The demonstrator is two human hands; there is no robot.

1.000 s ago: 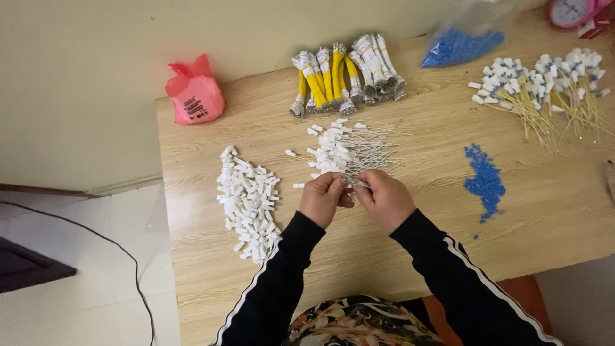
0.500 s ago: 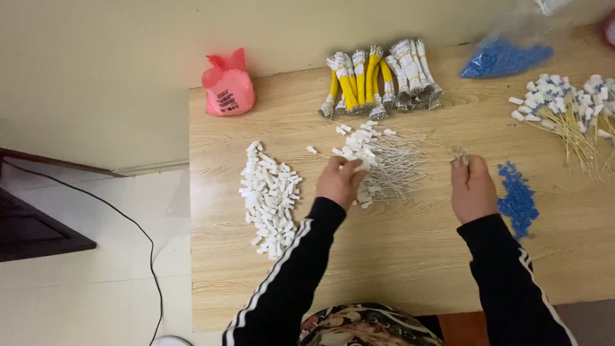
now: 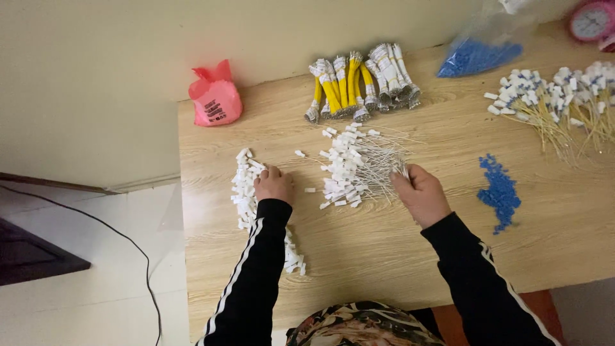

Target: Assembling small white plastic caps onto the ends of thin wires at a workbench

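Observation:
My left hand (image 3: 274,185) rests with curled fingers on a pile of small white plastic connectors (image 3: 246,187) at the left of the wooden table (image 3: 384,250). Whether it grips one is hidden. My right hand (image 3: 419,191) pinches the ends of thin grey wires at the right edge of a heap of white-tipped wires (image 3: 359,166) in the table's middle. Both sleeves are black with white stripes.
Bundles of yellow and white wires (image 3: 359,83) lie at the back. A red plastic bag (image 3: 215,97) sits back left. Loose blue beads (image 3: 500,189) lie right of my right hand, with a bag of blue beads (image 3: 477,54), yellow wired connectors (image 3: 557,102) and a pink clock (image 3: 592,19) beyond.
My hands parted from the middle. The left hand moved left onto the connector pile. The right hand swung out toward the blue beads, then came back to the wire heap.

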